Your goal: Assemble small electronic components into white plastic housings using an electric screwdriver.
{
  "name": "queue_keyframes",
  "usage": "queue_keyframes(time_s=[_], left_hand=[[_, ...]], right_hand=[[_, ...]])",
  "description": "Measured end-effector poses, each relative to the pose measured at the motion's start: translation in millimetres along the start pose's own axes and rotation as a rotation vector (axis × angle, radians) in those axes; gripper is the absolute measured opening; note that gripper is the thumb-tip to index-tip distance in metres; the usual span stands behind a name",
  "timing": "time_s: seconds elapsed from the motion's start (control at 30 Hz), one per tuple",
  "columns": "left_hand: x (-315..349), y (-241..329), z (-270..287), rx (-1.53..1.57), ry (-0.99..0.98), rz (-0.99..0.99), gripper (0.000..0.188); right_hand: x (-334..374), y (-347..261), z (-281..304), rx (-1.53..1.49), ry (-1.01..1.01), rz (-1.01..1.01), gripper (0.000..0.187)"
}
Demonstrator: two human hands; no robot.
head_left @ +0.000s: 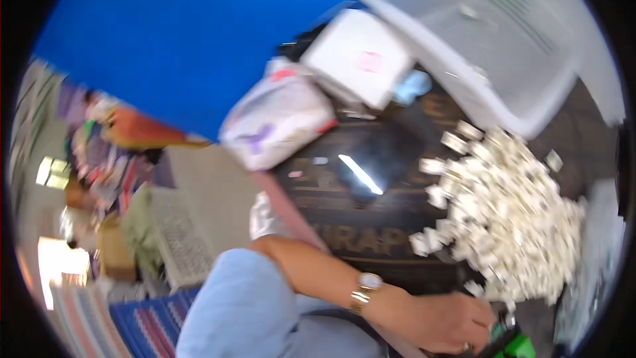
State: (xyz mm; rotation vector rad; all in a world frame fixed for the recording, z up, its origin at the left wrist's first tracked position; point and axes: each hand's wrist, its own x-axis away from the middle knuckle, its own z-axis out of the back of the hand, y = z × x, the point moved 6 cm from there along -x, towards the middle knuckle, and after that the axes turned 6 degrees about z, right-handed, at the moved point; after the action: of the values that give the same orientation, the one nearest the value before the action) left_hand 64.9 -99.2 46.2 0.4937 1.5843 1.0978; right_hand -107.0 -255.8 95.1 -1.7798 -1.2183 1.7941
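- White pieces (517,225), four o'clock: big loose pile — much seemingly left, finished share unclear.
- Left hand (440,321), five o'clock: fingers curled near green object (522,346) — cannot tell opening or hold.

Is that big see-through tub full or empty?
Almost empty: inside the tub, mostly bare plastic shows, with just a few blurry pale bits.

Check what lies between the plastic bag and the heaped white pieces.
Head view: dark tabletop, small pale scraps and a blurred black patch with a white streak.
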Motion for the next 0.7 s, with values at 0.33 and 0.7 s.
queue_keyframes(time_s=[0.33, 0.7], left_hand=[[-12.2, -27.2, 42.5, 0.093, 0.042, 0.527, 0.035], [-17.4, -4.9, 20.1, -0.764, -0.203, 0.025, 0.054]], right_hand=[[9.8, 3.1, -54.2, -0.256, -0.019, -0.125, 0.096], [-10.2, 5.1, -99.4, -0.442, -0.277, -0.137, 0.083]])
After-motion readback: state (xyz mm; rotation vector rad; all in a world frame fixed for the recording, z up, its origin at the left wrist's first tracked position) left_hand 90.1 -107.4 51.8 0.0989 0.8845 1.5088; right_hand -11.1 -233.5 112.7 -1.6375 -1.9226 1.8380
